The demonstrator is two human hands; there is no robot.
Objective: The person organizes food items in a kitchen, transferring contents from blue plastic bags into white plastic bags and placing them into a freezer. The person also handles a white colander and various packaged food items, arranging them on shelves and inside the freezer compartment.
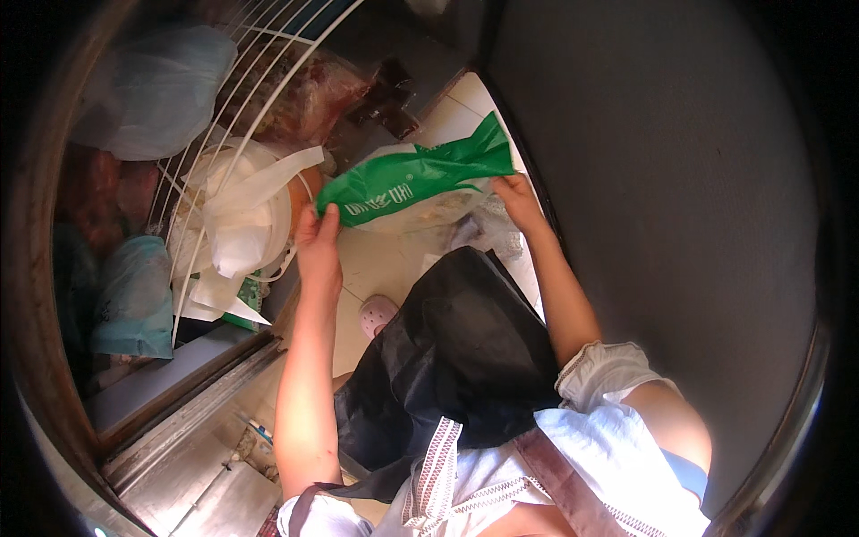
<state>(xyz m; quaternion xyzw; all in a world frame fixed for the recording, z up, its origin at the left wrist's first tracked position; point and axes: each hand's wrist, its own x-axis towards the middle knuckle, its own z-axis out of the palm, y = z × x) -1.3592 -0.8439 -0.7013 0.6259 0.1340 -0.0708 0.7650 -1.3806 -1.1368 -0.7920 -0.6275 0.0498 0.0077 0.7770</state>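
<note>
A green plastic food bag (402, 181) with a clear lower part and white printing is stretched between my two hands. My left hand (321, 235) pinches its left end, thumb on the front. At the right end my right hand (520, 201) grips the upper corner. Just left of my left hand, a round whitish tub (278, 215) with a wire handle and crumpled white plastic (235, 248) rests in an open freezer or fridge compartment, by a white wire shelf (258, 124). What the bag contains is only partly visible.
A pale blue bag (164, 94) lies on the wire shelf, a teal bag (137, 295) below. Wrapped reddish food (302, 87) is further back. A dark door panel (664, 201) stands at the right. A pink clog (378, 314) is on the tiled floor (362, 265).
</note>
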